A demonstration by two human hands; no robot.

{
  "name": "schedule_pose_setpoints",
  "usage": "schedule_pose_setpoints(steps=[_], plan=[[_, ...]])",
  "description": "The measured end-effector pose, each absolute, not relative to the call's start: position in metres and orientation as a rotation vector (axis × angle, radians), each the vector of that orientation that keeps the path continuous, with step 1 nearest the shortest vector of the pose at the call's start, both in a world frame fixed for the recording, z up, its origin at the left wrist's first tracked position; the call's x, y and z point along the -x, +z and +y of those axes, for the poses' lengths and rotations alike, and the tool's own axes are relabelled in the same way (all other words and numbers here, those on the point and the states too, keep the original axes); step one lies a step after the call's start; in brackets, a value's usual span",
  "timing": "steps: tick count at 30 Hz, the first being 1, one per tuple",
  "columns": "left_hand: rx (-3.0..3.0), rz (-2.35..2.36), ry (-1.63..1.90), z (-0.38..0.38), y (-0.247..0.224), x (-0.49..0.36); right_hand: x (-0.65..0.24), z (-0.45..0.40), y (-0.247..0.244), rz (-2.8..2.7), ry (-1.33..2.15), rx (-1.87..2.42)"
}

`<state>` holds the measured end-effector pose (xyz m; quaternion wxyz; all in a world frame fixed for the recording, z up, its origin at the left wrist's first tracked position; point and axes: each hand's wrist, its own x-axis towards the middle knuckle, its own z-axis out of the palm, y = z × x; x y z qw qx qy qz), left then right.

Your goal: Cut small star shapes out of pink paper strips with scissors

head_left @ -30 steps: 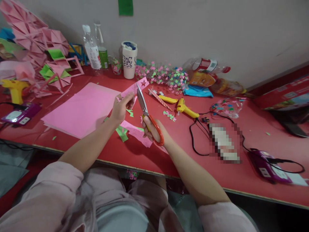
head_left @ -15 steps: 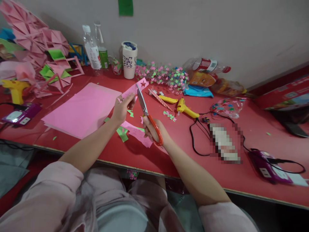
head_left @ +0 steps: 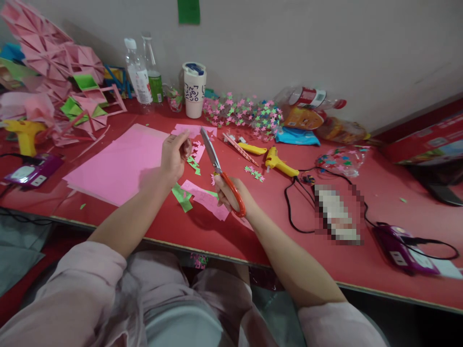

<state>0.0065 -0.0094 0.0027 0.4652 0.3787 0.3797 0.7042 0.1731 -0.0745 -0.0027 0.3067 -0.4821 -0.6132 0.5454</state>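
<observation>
Scissors with orange handles are in my right hand, their nearly closed blades pointing away and slightly left. My left hand is raised left of the blades with fingers curled and thumb pressed in; whatever it might hold is hidden. Just beyond it lies a pink paper strip with a star-shaped cutout. Under and between my hands are star-edged pink scraps, green scraps and a longer pink strip. Large pink sheets are stacked to the left, partly behind my left forearm.
A yellow glue gun, a yellow cutter and small paper stars lie to the right. Behind stand a white cup, bottles and a star-covered piece. Purple power strips with cables flank the red table.
My left hand has let go of the pink strip and drawn back to the left. The strip now lies on the table. My right hand and the scissors have barely moved.
</observation>
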Motion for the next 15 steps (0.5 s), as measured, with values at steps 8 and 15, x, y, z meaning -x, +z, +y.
schedule_pose_setpoints(steps=[8, 15], plan=[[-1.079, 0.906, 1.613, -0.0117, 0.0017, -0.0116, -0.1686, -0.0784, -0.0054, -1.586, 1.439, 1.293], [-1.001, 0.902, 1.736, -0.0101, 0.0057, -0.0064, -0.1693, -0.0780, -0.0036, -1.595, 1.462, 1.335]])
